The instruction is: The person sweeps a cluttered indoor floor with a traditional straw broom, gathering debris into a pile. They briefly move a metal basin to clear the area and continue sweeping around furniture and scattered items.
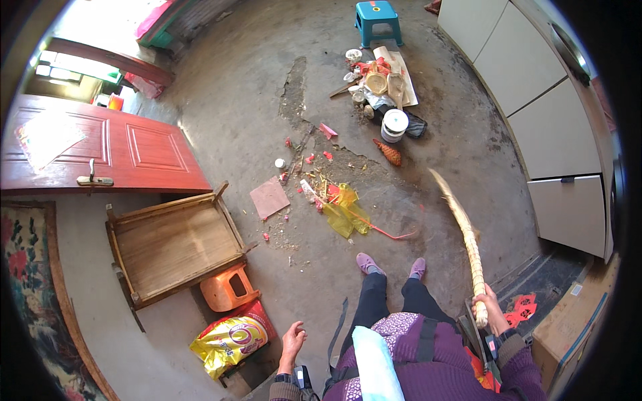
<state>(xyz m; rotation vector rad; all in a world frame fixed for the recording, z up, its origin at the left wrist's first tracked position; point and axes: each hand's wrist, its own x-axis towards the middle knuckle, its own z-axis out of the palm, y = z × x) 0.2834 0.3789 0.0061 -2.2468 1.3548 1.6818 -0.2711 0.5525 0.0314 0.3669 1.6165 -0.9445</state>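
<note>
My right hand (490, 307) grips the bound end of a straw hand broom (467, 235). The broom slants up and away over the floor, and its far tip is blurred. Lower in the view, my left hand (293, 341) hangs with nothing in it, its fingers loosely bent and apart. Ahead of my feet lies a heap of litter, with a yellow plastic bag (342, 213), a thin red strip (388, 233) and scattered scraps. A square reddish-brown tile or board (270, 198) lies left of the heap. Near it is a small white cup or lid (280, 163).
White lidded bucket (393, 126) and assorted containers stand farther off, near a blue stool (378, 22). Pale cabinets (551, 110) line the right; a cardboard box (567, 326) is below. On the left are a red door (145, 145), wooden table (175, 245), orange stool (228, 288) and yellow-red bag (233, 341).
</note>
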